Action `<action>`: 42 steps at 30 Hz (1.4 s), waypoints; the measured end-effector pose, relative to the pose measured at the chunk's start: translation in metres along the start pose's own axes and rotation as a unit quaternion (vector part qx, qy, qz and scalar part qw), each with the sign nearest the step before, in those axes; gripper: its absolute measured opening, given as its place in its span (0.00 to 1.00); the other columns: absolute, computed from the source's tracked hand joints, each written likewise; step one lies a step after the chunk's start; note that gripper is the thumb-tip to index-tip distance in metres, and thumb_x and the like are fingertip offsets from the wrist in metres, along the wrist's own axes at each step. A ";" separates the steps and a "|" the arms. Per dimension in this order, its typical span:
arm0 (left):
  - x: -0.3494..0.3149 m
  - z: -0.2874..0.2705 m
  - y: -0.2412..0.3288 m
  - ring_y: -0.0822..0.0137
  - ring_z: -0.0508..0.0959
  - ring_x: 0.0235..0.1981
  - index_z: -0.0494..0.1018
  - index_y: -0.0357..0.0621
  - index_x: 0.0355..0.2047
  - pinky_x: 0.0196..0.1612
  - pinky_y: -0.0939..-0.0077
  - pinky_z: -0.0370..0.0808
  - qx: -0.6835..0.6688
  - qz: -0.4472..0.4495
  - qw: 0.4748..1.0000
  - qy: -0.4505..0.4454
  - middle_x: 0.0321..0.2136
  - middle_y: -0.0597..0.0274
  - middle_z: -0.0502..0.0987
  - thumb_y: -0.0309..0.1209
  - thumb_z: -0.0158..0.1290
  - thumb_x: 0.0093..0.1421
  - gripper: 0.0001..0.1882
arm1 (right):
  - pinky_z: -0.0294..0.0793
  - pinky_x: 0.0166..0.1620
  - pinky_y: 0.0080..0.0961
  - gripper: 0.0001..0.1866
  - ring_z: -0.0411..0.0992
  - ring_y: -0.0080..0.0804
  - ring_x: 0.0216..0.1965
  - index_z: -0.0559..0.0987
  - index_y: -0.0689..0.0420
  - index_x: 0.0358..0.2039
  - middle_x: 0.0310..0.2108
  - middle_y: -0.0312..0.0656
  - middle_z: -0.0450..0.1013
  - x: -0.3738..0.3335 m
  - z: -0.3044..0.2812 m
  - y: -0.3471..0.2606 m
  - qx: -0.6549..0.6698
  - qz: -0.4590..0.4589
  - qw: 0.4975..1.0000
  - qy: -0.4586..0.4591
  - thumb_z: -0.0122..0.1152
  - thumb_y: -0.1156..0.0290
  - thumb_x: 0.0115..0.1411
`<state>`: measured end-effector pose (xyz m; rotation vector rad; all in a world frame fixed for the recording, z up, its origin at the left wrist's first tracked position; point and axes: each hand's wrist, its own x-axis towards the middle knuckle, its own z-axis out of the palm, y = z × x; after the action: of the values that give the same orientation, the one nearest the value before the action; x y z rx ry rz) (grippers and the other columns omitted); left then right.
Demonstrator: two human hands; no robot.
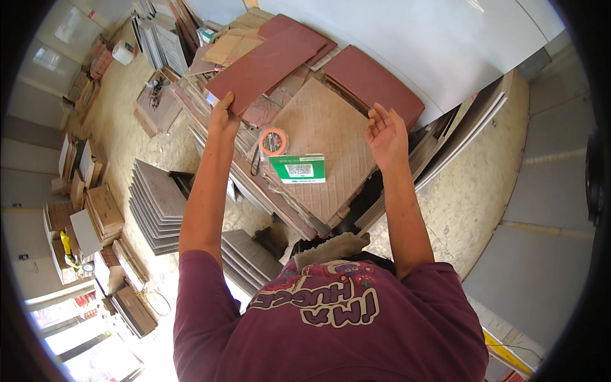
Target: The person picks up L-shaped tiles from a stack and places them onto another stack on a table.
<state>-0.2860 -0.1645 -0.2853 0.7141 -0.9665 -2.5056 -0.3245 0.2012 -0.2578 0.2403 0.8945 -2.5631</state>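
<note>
Head view, gridded slab (344, 121), panel (270, 67), cluttered floor (118, 121)

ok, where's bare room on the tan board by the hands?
Bare on the tan board: between green card and right hand, and toward its far corner. Crowded: its near-left side, with card and round orange item; beyond, cardboard and the red-brown panel in the left hand.
</note>
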 end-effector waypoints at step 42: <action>0.112 0.005 -0.053 0.57 0.71 0.32 0.70 0.37 0.34 0.37 0.57 0.66 0.251 -0.144 0.957 -0.017 0.30 0.53 0.72 0.30 0.54 0.48 0.13 | 0.67 0.32 0.17 0.15 0.67 0.21 0.28 0.72 0.60 0.37 0.29 0.35 0.70 0.004 -0.005 0.001 0.037 -0.009 0.999 0.027 0.52 0.63 0.53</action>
<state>-0.3873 -0.1801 -0.3552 1.0264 -1.6472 -2.5316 -0.3273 0.2027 -0.2629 0.3265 0.8260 -2.6206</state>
